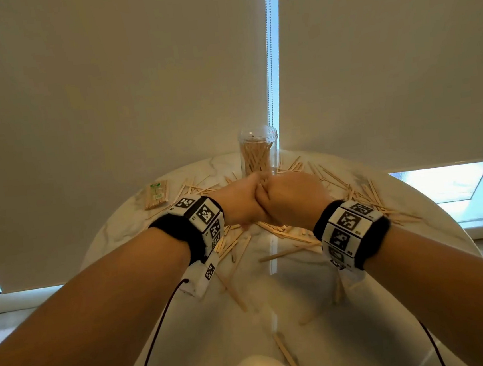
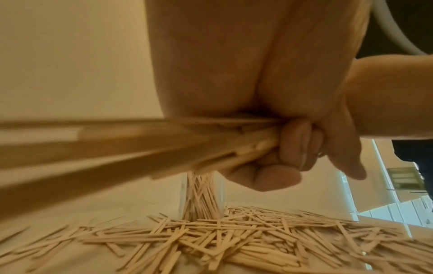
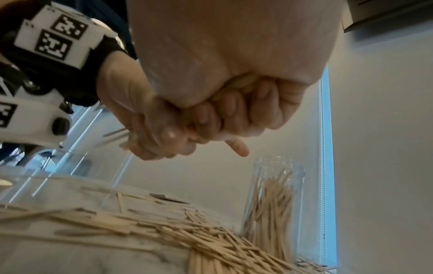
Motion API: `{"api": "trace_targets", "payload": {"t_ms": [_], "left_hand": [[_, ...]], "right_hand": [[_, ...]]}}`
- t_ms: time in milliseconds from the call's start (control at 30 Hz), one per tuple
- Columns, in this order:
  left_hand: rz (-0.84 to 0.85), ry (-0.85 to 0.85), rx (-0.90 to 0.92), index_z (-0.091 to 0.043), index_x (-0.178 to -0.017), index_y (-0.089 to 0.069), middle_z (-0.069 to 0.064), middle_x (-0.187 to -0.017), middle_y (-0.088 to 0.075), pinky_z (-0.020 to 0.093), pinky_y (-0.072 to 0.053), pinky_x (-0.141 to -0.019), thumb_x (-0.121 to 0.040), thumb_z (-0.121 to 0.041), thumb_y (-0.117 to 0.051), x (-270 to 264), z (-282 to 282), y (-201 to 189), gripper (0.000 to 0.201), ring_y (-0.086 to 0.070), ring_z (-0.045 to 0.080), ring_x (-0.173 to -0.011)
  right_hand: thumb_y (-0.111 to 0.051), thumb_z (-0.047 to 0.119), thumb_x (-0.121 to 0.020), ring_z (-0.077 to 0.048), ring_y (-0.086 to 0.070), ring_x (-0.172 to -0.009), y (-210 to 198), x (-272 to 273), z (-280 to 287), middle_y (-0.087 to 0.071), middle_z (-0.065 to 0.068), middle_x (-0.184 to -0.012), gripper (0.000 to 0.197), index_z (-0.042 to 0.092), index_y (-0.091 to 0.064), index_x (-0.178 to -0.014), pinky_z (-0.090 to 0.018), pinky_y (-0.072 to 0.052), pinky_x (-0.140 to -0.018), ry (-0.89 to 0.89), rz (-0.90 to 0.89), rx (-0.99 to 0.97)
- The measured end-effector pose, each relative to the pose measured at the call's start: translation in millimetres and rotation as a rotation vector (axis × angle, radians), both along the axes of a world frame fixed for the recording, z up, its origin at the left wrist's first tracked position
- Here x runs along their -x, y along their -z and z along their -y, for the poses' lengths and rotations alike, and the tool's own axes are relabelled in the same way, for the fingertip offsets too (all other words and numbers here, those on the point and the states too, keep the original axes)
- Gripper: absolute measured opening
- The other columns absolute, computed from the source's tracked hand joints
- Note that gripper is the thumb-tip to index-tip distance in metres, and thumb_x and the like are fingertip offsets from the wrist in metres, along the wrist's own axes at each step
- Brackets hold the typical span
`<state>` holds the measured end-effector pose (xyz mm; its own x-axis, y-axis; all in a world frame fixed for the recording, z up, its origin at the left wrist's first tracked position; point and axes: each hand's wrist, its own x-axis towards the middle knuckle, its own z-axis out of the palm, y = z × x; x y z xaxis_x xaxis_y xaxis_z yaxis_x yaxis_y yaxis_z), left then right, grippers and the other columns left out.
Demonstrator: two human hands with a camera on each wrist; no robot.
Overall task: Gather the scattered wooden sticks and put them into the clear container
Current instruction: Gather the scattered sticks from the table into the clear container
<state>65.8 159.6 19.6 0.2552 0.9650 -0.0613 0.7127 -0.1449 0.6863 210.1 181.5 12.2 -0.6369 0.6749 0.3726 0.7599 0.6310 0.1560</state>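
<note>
While both hands are pressed together above the bench point(image 1: 275, 292), the fingers point(image 2: 290, 148) of the left hand point(image 1: 236, 202) are curled tight round a bundle of wooden sticks point(image 2: 164, 146), which juts out sideways from the fist. Against it, the right hand point(image 1: 292, 197) has its own fingers point(image 3: 234, 115) folded in, clamped on the same bundle from the other side. Just beyond the knuckles stands the clear container point(image 1: 258, 151), upright, open-topped and already partly filled with sticks. Beneath and around the hands lie the scattered sticks point(image 1: 352, 195), thickest below the fists and out to the right. Farther off to the left of the fingers rests a wrapped pack of sticks point(image 1: 156, 194).
</note>
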Motion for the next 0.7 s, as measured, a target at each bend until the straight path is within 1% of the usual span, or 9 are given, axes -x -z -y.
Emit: {"api": "trace_targets", "payload": {"t_ms": [100,200,267,333,367,433,533,600,700], "left_hand": [[0.118,0.034,0.026,-0.029,-0.141,-0.038,0.003,-0.1,-0.069,0.035,-0.059,-0.069,-0.07,-0.014,-0.087,-1,2,1,0.088,-0.068,0.019,-0.075],[0.069,0.013,0.005,-0.034,-0.15,-0.026,-0.009,-0.111,-0.07,0.029,-0.054,-0.086,-0.072,-0.04,-0.085,8,3,-12,0.097,-0.069,0.009,-0.094],[0.063,-0.105,-0.06,-0.026,-0.151,-0.031,-0.009,-0.12,-0.065,0.029,-0.05,-0.091,-0.084,-0.05,-0.071,20,-2,-19,0.081,-0.065,0.009,-0.101],[0.154,-0.339,-0.166,-0.02,-0.141,-0.049,-0.003,-0.124,-0.064,0.036,-0.048,-0.096,-0.094,-0.04,-0.062,36,-13,-20,0.053,-0.061,0.016,-0.11],[0.228,-0.469,-0.193,-0.017,-0.134,-0.055,-0.001,-0.119,-0.066,0.036,-0.048,-0.095,-0.096,-0.036,-0.057,42,-17,-19,0.042,-0.061,0.018,-0.111],[0.432,-0.648,-0.094,-0.014,-0.125,-0.059,0.0,-0.109,-0.069,0.042,-0.046,-0.097,-0.099,-0.045,-0.047,43,-19,-19,0.043,-0.06,0.024,-0.112],[0.749,-0.605,0.168,-0.012,-0.122,-0.058,0.011,-0.115,-0.064,0.054,-0.047,-0.1,-0.1,-0.059,-0.036,22,-10,-23,0.056,-0.061,0.03,-0.11],[0.91,-0.554,0.148,-0.007,-0.108,-0.061,0.019,-0.111,-0.069,0.049,-0.056,-0.09,-0.104,-0.049,-0.036,4,-6,-27,0.05,-0.068,0.033,-0.102],[0.862,-0.547,0.043,-0.007,-0.099,-0.062,0.019,-0.105,-0.073,0.046,-0.059,-0.085,-0.107,-0.034,-0.033,-13,-9,-29,0.04,-0.072,0.033,-0.097]], "right_hand": [[-0.019,0.043,-0.107,-0.014,-0.058,-0.054,2,-5,-4,-0.054,0.006,-0.058,0.059,0.023,-0.057,-0.068,-0.033,-0.056,-0.056,0.001,-0.026,0.011],[-0.021,0.045,-0.107,-0.01,-0.051,-0.049,0,-19,-10,-0.051,0.006,-0.056,0.057,0.021,-0.058,-0.071,-0.024,-0.044,-0.046,0.093,-0.049,0.034],[-0.023,0.042,-0.107,-0.012,-0.046,-0.048,-1,-32,-14,-0.048,0.006,-0.058,0.05,0.018,-0.051,-0.072,-0.025,-0.04,-0.045,0.175,-0.08,0.069],[-0.024,0.04,-0.106,-0.017,-0.049,-0.052,1,-44,-21,-0.047,0.003,-0.059,0.051,0.016,-0.049,-0.069,-0.028,-0.044,-0.048,0.246,-0.162,0.112],[-0.024,0.04,-0.105,-0.018,-0.05,-0.053,0,-47,-22,-0.048,0.001,-0.058,0.054,0.014,-0.05,-0.066,-0.028,-0.041,-0.049,0.277,-0.229,0.135],[-0.023,0.041,-0.104,-0.019,-0.051,-0.054,0,-47,-23,-0.049,-0.001,-0.058,0.059,0.013,-0.052,-0.061,-0.026,-0.032,-0.051,0.318,-0.346,0.167],[-0.022,0.042,-0.105,-0.017,-0.05,-0.055,0,-35,-18,-0.05,-0.001,-0.059,0.06,0.014,-0.054,-0.062,-0.026,-0.032,-0.052,0.303,-0.404,0.187],[-0.021,0.041,-0.106,-0.015,-0.05,-0.055,-2,-24,-14,-0.052,0.0,-0.061,0.06,0.015,-0.055,-0.064,-0.027,-0.034,-0.052,0.27,-0.443,0.229],[-0.022,0.036,-0.108,-0.018,-0.058,-0.063,1,-8,-11,-0.059,-0.002,-0.07,0.05,0.013,-0.058,-0.081,-0.031,-0.045,-0.056,0.152,-0.414,0.23]]}}
